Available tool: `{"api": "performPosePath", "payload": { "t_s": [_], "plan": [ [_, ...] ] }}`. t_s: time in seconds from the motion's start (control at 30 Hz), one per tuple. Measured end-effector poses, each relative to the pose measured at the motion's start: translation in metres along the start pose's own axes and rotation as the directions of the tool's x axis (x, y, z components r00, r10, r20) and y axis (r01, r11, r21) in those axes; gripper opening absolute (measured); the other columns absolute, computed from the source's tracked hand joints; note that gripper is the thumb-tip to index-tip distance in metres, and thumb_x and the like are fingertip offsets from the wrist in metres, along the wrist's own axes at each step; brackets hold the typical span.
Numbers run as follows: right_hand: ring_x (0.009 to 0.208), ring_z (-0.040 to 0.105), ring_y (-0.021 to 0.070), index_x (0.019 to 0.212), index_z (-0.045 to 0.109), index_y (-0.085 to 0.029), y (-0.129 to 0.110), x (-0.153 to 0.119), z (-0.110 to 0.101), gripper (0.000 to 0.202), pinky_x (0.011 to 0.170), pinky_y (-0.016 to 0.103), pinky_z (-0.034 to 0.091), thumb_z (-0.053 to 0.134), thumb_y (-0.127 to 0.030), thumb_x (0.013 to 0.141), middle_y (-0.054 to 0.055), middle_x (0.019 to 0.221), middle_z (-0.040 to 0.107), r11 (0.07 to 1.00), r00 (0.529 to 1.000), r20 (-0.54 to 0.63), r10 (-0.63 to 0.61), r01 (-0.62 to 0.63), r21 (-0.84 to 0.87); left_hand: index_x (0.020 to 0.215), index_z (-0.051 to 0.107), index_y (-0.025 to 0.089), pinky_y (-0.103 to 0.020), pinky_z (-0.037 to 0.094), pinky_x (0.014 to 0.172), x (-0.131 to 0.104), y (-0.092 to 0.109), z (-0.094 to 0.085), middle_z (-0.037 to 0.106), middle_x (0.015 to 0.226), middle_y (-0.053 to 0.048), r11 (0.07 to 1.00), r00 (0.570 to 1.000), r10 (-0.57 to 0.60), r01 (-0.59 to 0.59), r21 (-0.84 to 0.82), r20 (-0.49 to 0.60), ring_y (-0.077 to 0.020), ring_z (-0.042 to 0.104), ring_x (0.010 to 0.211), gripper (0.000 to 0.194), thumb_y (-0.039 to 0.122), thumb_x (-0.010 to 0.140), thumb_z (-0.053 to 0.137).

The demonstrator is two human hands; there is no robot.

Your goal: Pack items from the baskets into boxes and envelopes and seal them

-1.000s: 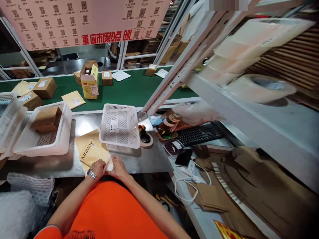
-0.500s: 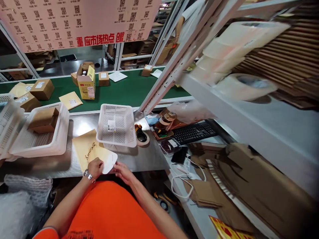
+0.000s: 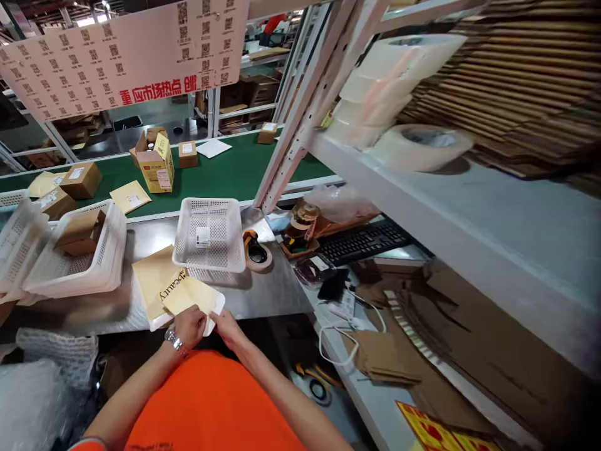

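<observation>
A yellow mailing envelope with a white flap lies across the metal table's front edge, in both my hands. My left hand, with a metal watch at its wrist, is closed on the envelope's lower edge. The fingers of my right hand pinch the white flap at its right end. Under it lies another yellow mailing envelope; black "beauty" lettering shows where the two overlap. Just behind stands a white perforated basket with a label inside. A tape dispenser and a tape roll sit to its right.
White baskets are stacked at the left, a brown box in the top one. Parcels and an open yellow carton stand on the green conveyor. On the right are a keyboard, flat cardboard and a shelf with tape rolls.
The envelope in my hands now shows more of its yellow side and less of the white flap. Both hands have drawn closer together. The view has tilted up and turned slightly right.
</observation>
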State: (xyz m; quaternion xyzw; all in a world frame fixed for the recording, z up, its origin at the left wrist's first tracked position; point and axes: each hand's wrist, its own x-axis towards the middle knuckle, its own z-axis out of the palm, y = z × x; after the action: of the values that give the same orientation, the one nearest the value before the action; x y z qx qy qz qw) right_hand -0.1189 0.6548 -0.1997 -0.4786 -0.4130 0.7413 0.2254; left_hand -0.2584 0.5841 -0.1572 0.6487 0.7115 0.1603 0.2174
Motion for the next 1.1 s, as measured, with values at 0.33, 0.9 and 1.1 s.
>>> {"api": "performPosePath", "payload": {
  "t_s": [0.33,0.9,1.1],
  "plan": [
    [0.085,0.073,0.0235,0.114,0.070,-0.019,0.007,-0.049,-0.060,0.054,0.058,0.028,0.056,0.072,-0.063,0.083,0.013,0.107,0.077,0.993,0.999,-0.030,-0.034,0.031,-0.113,0.096,0.081,0.020,-0.031,0.052,0.077,-0.026,0.038,-0.012,0.074,0.089,-0.008,0.993,0.990,-0.032,0.016,-0.113,-0.138,-0.0201,0.069,0.083,0.024,0.025,0.101,0.058],
    [0.065,0.050,0.0140,0.063,0.066,-0.019,-0.042,-0.079,-0.078,0.061,0.063,0.027,0.045,0.084,-0.076,0.073,-0.001,0.067,0.060,0.908,0.890,-0.179,-0.419,0.410,-0.085,0.088,0.083,0.019,-0.034,0.059,0.083,-0.031,0.015,-0.046,0.081,0.088,-0.007,0.698,0.975,-0.194,0.059,-0.713,-0.109,-0.0215,0.073,0.084,0.047,0.065,0.080,0.082],
    [0.078,0.065,0.0210,0.075,0.078,-0.018,-0.045,-0.094,-0.081,0.051,0.073,0.033,0.055,0.084,-0.069,0.078,0.005,0.081,0.073,0.878,0.888,-0.076,-0.454,0.431,-0.206,0.080,0.082,0.020,-0.029,0.054,0.073,-0.033,0.009,-0.055,0.076,0.077,-0.005,0.757,0.958,-0.075,-0.126,-0.642,-0.277,-0.0182,0.069,0.075,0.040,0.055,0.096,0.070]
  ]
}}
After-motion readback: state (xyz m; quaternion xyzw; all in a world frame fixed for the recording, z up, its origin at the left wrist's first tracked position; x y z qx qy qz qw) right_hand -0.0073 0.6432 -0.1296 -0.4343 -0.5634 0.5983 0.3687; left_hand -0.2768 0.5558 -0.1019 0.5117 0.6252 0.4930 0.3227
